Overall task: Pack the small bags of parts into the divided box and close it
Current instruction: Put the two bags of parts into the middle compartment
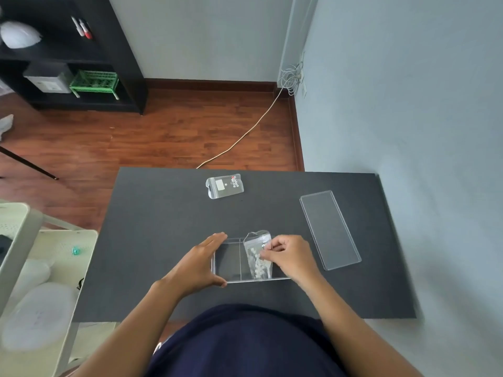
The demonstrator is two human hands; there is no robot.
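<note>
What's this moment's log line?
left hand holds box | right hand pinches bag right of divider | second bag, lid on table

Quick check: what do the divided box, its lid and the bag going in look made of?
Divided box: apparently clear rigid plastic, perhaps acrylic; the dark table shows through, edges catch light. Lid: same clear glossy look, flat, bright edges. Bag pinched by the right hand: thin flexible clear film, wrinkled and shiny, small white parts visible inside.

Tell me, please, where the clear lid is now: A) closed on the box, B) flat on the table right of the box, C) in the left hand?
B: the clear lid lies flat on the table, right of the divided box, which stands open.
</note>
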